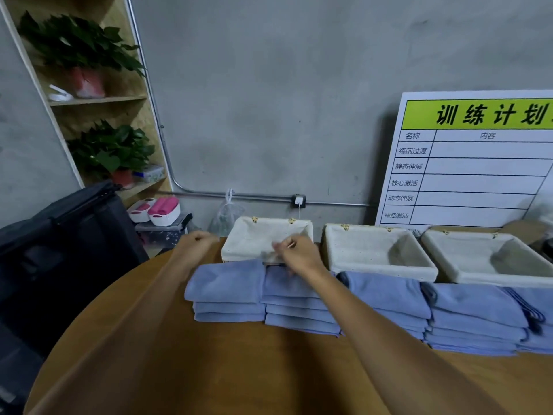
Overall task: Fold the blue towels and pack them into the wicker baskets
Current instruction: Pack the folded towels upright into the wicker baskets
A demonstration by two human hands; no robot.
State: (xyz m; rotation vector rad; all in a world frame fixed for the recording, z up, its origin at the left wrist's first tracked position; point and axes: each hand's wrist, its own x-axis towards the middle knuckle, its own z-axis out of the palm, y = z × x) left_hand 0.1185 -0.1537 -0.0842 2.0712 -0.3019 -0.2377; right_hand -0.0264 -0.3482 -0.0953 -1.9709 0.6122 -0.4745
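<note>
Both arms reach forward over the round wooden counter (pixel 209 369). The left hand (pixel 196 242) is a curled fist past the counter's far edge, just left of the left basket (pixel 239 245), and nothing shows in its grip. The right hand (pixel 296 253) sits at that basket's near rim with fingers bent together at the cloth liner; whether its grip actually pinches the liner cannot be told.

Three cloth-lined baskets stand in a row along the far side: the left one, a middle basket (pixel 335 250) and a right basket (pixel 434 244). The middle and right ones show bare liner inside.

The folded blue towels lie in stacks directly in front of the baskets, between them and the person: a left stack (pixel 224 286), a second stack (pixel 296 307) under the right forearm, a third stack (pixel 389 298) and a fourth stack (pixel 475 316), each touching the next.

Behind the baskets a white board (pixel 478 163) with a green header leans on the grey wall. To the left stand a shelf (pixel 98 100) with two potted plants, white tubs (pixel 163 211) holding pink items, a clear bag (pixel 224 215), and a black case (pixel 59 241) beside the counter.
</note>
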